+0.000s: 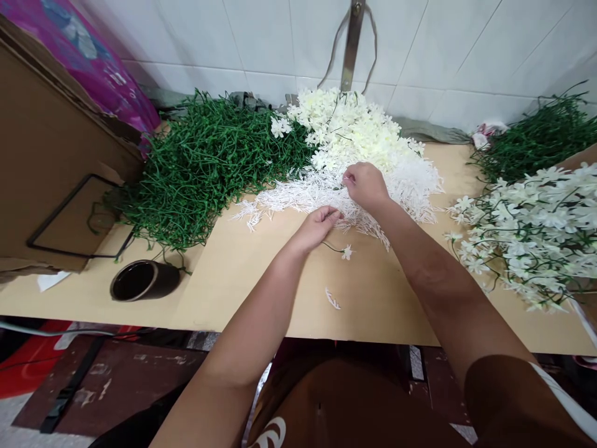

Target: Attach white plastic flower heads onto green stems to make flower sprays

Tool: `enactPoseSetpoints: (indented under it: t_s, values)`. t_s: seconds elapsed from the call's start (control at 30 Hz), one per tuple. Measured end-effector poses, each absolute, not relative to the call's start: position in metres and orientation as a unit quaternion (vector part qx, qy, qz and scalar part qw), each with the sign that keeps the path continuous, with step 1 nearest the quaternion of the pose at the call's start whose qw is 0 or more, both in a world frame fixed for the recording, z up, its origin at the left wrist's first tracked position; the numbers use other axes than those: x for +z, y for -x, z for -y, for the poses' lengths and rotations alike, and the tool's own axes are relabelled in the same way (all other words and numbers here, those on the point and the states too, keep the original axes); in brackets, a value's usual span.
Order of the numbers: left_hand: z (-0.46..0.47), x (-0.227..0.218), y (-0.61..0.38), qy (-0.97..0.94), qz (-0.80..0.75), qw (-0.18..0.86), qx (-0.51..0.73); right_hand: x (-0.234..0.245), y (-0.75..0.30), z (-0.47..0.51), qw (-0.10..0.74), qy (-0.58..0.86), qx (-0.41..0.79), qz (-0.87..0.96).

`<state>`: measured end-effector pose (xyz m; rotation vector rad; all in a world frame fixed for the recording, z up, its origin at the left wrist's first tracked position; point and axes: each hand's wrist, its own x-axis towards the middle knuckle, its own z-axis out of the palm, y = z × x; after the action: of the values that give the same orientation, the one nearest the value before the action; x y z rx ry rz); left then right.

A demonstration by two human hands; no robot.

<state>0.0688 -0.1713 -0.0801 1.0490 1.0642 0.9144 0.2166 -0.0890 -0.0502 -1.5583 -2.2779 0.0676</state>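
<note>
Holding flower sprig point(339, 250), thin green stem, white bloom | left hand point(317, 225) pinched closed

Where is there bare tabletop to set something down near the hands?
Bare tabletop runs along the near edge, between the dark cup and the finished flower stems, broken only by one loose white piece. The left hand holds a stem with a flower; the right hand picks in the white pile. The back is crowded with green stems and blossoms.

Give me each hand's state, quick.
Left hand: shut on a flower stem.
Right hand: fingers pinched in the white pieces; what it holds cannot be told.
</note>
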Motion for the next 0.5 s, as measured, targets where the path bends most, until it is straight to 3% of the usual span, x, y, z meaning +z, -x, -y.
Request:
enactPoseSetpoints:
  t_s: [0.2,0.5]
  values:
    - [0.169,-0.076,-0.068,-0.375,-0.441,0.653,0.488,-0.060,-0.226,0.128,0.336,0.432,0.062,0.834]
    - [0.168,-0.079,-0.069,-0.362,-0.463,0.645,0.489,-0.082,-0.223,0.147,0.381,0.366,0.095,0.844]
